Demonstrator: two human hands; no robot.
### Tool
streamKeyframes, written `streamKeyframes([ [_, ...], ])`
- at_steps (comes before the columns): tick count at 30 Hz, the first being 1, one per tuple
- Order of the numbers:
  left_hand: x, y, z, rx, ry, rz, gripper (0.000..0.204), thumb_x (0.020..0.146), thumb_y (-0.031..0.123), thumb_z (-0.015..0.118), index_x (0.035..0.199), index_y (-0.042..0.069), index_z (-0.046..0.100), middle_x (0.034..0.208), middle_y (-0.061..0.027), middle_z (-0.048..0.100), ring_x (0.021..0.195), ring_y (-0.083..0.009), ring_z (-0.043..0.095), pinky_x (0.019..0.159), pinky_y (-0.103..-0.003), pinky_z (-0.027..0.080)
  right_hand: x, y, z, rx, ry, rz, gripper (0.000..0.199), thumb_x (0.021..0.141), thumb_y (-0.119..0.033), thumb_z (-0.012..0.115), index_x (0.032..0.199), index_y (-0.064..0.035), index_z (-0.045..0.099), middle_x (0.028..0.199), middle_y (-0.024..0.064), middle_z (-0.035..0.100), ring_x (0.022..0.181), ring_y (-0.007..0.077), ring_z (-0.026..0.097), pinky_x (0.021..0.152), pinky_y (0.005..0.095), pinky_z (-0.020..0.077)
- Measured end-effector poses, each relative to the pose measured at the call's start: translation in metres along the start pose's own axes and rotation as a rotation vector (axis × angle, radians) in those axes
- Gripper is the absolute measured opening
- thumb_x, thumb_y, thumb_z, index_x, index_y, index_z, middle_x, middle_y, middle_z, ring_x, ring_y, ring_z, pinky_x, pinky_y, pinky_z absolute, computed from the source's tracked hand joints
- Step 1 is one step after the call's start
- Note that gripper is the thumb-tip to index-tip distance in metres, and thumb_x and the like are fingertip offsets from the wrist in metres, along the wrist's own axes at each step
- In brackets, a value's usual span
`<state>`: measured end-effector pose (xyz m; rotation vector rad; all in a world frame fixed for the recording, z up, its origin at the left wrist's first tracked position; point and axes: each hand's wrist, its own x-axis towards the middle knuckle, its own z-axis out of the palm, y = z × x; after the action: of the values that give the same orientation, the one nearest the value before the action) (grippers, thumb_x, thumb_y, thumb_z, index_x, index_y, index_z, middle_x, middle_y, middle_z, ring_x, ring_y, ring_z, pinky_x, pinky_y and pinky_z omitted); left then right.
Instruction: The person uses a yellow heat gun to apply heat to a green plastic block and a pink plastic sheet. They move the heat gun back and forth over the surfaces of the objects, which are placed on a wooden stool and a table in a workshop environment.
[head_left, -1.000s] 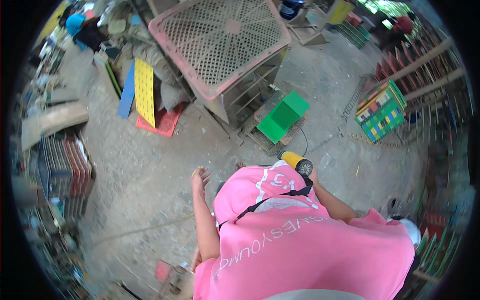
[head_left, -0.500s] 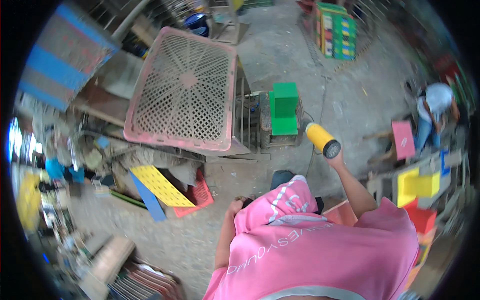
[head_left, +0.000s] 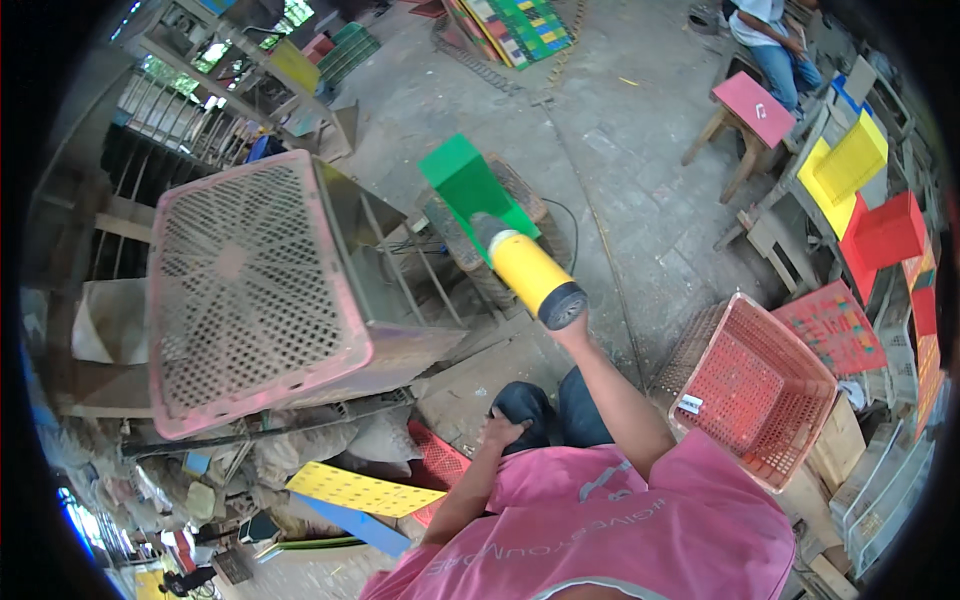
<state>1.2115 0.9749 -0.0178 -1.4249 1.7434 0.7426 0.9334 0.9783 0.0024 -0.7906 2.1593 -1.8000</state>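
Now the left hand (head_left: 503,430) rests flat and empty on the dark-trousered knee, where half a second ago it was near the chest, while the right hand (head_left: 572,325) has closed around the yellow power tool (head_left: 528,272) and lifted it higher. Beyond the tool lies the green crate (head_left: 470,185). Left of the tool stands the pink mesh crate (head_left: 250,290), right of it the red basket (head_left: 760,395), crowding it on both sides.

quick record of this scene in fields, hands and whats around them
right hand: raised, gripping a yellow power tool with a dark end
left hand: resting on the person's knee, holding nothing
ahead of tool: green block on a stand
left side: large pink perforated crate, tipped on edge
right side: red mesh basket
far right: another person seated by a pink stool
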Motion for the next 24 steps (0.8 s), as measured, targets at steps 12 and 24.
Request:
streamKeyframes([
  [12, 0.127, 0.058, 0.016, 0.057, 0.237, 0.018, 0.126, 0.057, 0.071, 0.073, 0.148, 0.008, 0.013, 0.138, -0.0259, 0.041, 0.127, -0.0395, 0.043, 0.1, -0.048, 0.04, 0.026, 0.018, -0.003, -0.125, 0.237, -0.31, 0.035, 0.08, -0.018, 0.074, 0.108, -0.001, 0.06, 0.105, 0.0124, 0.063, 0.098, 0.0239, 0.06, 0.086, 0.0367, 0.0454],
  [24, 0.225, 0.073, 0.066, -0.103, 0.415, 0.1, 0.125, 0.059, 0.071, 0.071, 0.149, 0.008, 0.011, 0.14, -0.0268, 0.036, 0.126, -0.0433, 0.041, 0.101, -0.055, 0.035, 0.017, 0.026, 0.002, 0.107, 0.275, -0.191, 0.026, 0.078, -0.014, 0.076, 0.096, -0.0014, 0.063, 0.082, 0.0021, 0.063, 0.071, 0.0138, 0.059, 0.068, 0.0299, 0.0479],
])
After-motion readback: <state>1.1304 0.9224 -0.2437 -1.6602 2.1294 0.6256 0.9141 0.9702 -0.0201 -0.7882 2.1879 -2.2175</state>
